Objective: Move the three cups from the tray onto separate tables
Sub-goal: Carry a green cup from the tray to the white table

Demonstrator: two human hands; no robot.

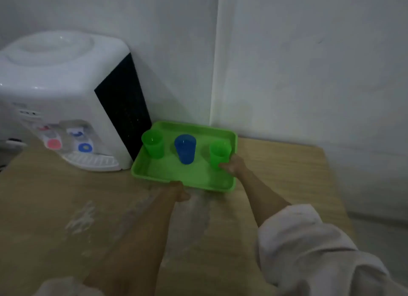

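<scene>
A green tray (198,176) lies on a wooden table (66,196) against the wall. Three cups stand upright in it: a green cup (152,143) at the left, a blue cup (185,149) in the middle, and a second green cup (218,154) at the right. My right hand (234,166) wraps around the lower part of the right green cup from its right side. At the tray's near edge, my left hand (179,190) has its fingers curled against the rim; the blur hides whether it grips the rim.
A white water dispenser (64,101) with a black side panel stands on the table just left of the tray. White walls (309,75) meet in a corner behind the tray. The table's right edge (331,185) drops to a grey floor.
</scene>
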